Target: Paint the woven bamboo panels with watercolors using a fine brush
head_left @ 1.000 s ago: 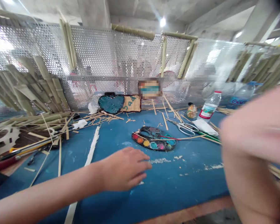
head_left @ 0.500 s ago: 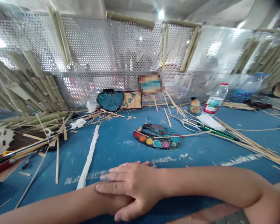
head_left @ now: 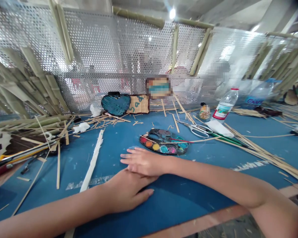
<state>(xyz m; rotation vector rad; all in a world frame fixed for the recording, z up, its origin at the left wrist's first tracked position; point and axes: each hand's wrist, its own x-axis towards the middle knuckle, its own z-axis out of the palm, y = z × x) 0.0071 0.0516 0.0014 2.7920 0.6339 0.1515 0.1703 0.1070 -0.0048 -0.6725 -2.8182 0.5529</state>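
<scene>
My left hand (head_left: 129,190) lies palm down over the blue tabletop (head_left: 188,198). Its thumb is stretched to the right, and its fingers are partly hidden beneath my right hand (head_left: 144,162). That hand rests across it with fingers extended leftward, slightly apart, holding nothing. Just beyond them lies a black paint palette (head_left: 152,152) with several coloured wells. A thin red-handled brush (head_left: 181,140) and a narrow bamboo strip lie across the palette. Left of my hands, a white strip (head_left: 93,163) is on the table, near some clear tape (head_left: 75,184).
A teal heart-shaped panel (head_left: 115,105) and a woven lettered panel (head_left: 139,104) lean at the back. Scissors (head_left: 200,130), a plastic bottle (head_left: 224,107) and bamboo strips (head_left: 265,155) lie or stand to the right. Bamboo pieces (head_left: 39,89) and tools (head_left: 22,157) crowd the left.
My right hand has slid forward from my left wrist onto the left hand's fingers. My left hand has come into fuller view, thumb out. The view has shifted slightly.
</scene>
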